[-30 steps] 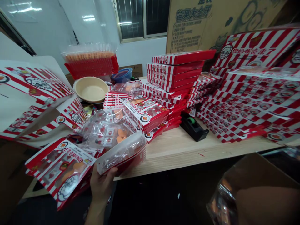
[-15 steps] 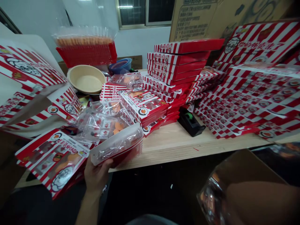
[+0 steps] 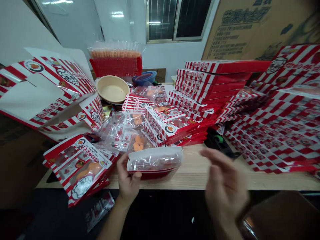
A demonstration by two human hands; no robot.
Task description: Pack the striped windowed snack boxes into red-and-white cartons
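Since half a second ago, the striped box in my left hand has swung from a slant to nearly level, and my right hand, which I could not make out then, has come up at the other side. Both my hands now show. The left one grips that one box by its left end, thumb on the near side, fingers behind. Its long opening faces up, with clear plastic showing inside, and it sits at the front edge of the desk. My right hand is open and blurred, apart from the box; I see nothing in it. Just beyond it stands one black tape dispenser with one green roll.

Behind the box lie at least two clear packets with orange pieces, beside a pile of at least two windowed boxes. One more windowed box tops a pile at the left front, jutting past the edge. Farther back I count one pale bowl and one blue basin. A stack of at least four boxes rises right of centre; the big block of boxes at far right is too many to count.
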